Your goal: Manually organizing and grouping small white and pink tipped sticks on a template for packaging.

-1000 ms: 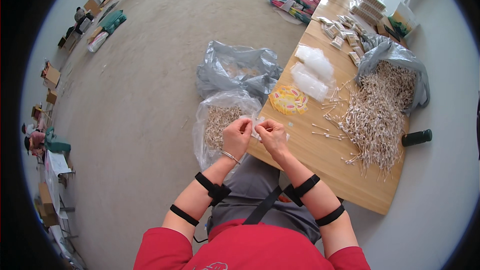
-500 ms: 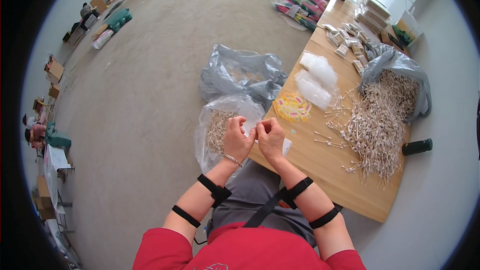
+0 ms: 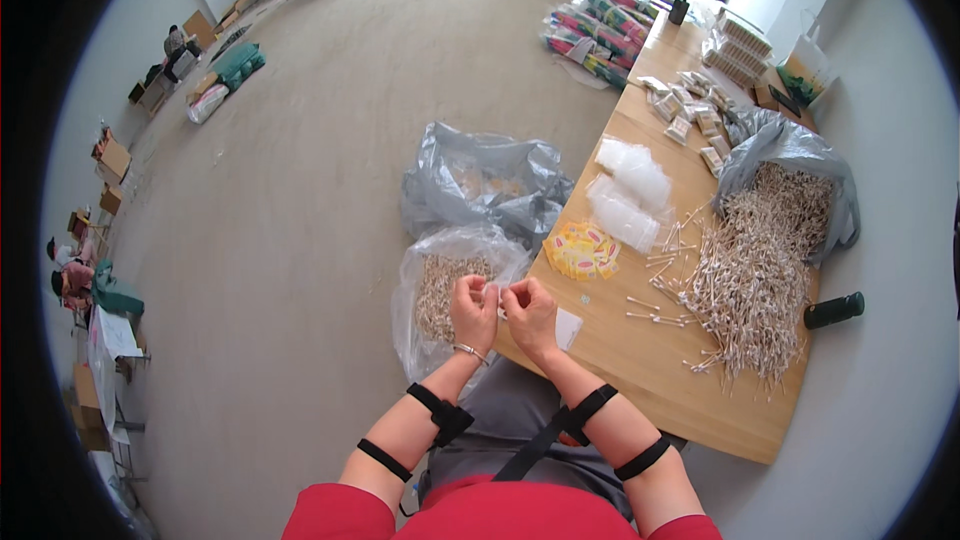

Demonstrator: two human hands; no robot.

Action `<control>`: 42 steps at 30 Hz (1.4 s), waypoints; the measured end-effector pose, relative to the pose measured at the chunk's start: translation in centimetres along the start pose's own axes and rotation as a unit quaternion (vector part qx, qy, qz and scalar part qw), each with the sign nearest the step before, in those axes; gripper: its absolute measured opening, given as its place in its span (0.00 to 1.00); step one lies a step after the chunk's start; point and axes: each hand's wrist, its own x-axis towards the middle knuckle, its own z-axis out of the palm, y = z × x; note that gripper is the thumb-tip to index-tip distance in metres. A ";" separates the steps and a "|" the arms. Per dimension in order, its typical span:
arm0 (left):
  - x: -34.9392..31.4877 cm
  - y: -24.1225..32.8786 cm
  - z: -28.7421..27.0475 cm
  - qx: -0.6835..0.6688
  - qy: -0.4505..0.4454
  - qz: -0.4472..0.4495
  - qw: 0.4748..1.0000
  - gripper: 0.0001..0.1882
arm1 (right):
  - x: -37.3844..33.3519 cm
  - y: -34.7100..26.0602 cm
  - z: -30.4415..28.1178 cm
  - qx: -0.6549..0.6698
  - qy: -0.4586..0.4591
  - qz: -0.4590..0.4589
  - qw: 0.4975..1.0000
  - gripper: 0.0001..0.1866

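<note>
"Where are the person's hands?"

"On the wearer's side of the yellow cards (image 3: pixel 582 251), a little to their left. The left hand (image 3: pixel 474 316) and the right hand (image 3: pixel 531 318) are almost together, fingers curled in toward the thumbs."

"Gripping anything?"

"A small whitish piece (image 3: pixel 499 292) shows between the fingertips. It's too small to name, and one can't tell which hand grips it, or how firmly."

"And the white flat piece (image 3: pixel 568 329)?"

"Just beside the right hand, on the wearer's side of the yellow cards. Whether the hand touches it isn't clear."

"What about the cotton swabs?"

"The big loose heap (image 3: pixel 745 290) lies on the desk (image 3: pixel 660 390), right of the yellow cards, with a few strays between. More sit in an open clear bag (image 3: pixel 405 325), off the desk, left of the cards and toward the wearer."

"Anything else by the cards?"

"Clear plastic packets (image 3: pixel 628 202) just beyond them, small filled packs (image 3: pixel 690 112) farther beyond to the right, and a crumpled grey bag (image 3: pixel 428 180) off to the left, beyond the cards."
</note>
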 end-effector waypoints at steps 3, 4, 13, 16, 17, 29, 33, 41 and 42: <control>-0.2 0.2 0.5 -0.042 0.005 -0.143 0.989 0.13 | 0.2 0.4 0.1 -0.010 -0.023 -0.006 1.000 0.08; 0.0 0.9 0.3 -0.044 0.007 -0.136 0.990 0.13 | 0.4 0.5 -0.1 -0.008 -0.021 -0.013 1.000 0.08; 1.2 0.6 -0.6 -0.097 0.007 -0.153 0.984 0.09 | 0.0 0.8 0.1 -0.113 -0.016 -0.061 0.992 0.07; 1.0 0.0 -1.4 -0.017 0.021 -0.069 0.997 0.10 | 0.2 -0.2 0.6 -0.121 0.037 -0.040 0.991 0.07; 0.9 -0.1 -1.6 0.011 0.021 -0.038 0.999 0.10 | 0.4 -0.3 0.7 -0.124 0.032 -0.030 0.991 0.07; 1.2 -2.1 -2.4 0.029 -0.020 -0.088 0.995 0.11 | 2.3 1.9 1.9 -0.192 -0.055 -0.151 0.968 0.03; 1.1 -4.2 -2.4 -0.131 -0.044 -0.114 0.984 0.14 | 4.6 3.0 1.7 -0.207 -0.076 -0.142 0.965 0.02; 2.2 -5.4 -0.8 -0.321 0.002 -0.418 0.850 0.12 | 6.2 4.2 1.9 -0.262 -0.119 -0.180 0.941 0.03; 2.1 -5.9 -0.8 -0.320 0.002 -0.420 0.849 0.12 | 6.3 4.3 1.9 -0.275 -0.136 -0.185 0.934 0.04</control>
